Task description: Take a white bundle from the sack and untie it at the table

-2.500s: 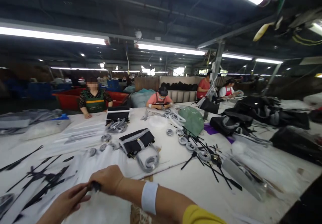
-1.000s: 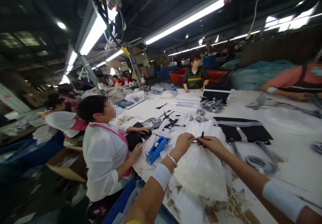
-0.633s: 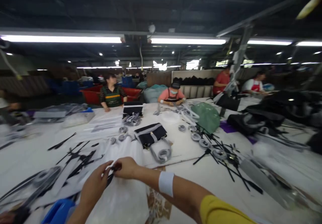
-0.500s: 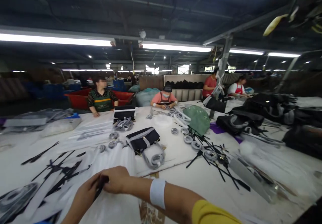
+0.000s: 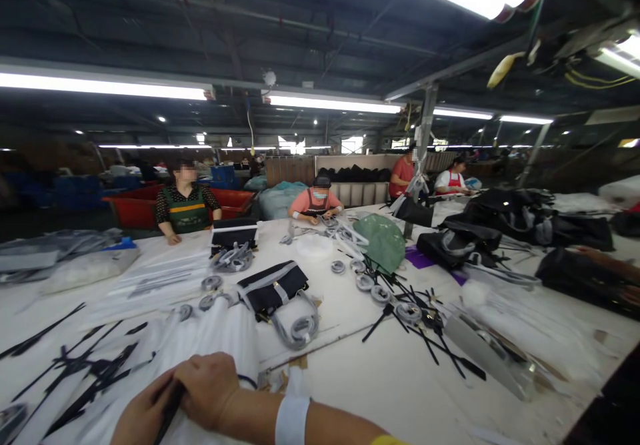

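At the bottom of the head view, my left hand [image 5: 140, 408] and my right hand [image 5: 209, 386] meet, both with closed fingers. Between them they grip a black strap [image 5: 171, 406]; its ends are hidden. White sheeting, which looks like thin foam or plastic [image 5: 215, 328], lies under and beyond my hands. To their left several black straps [image 5: 90, 378] are scattered on the table. Just past the sheeting rests a black bag with grey trim [image 5: 275, 285], a coiled grey strap [image 5: 303, 328] in front of it.
Across the white table [image 5: 330, 378] lie grey strap rolls [image 5: 381, 294], a green bundle [image 5: 383, 241], black straps [image 5: 435, 331] and dark bags [image 5: 585, 278]. A person in a green apron [image 5: 187, 205] and one in a pink top [image 5: 316, 198] are at the far side.
The view has shifted, so the table's things sit further left. My hands have moved lower and left in the picture, still closed together on the black strap.
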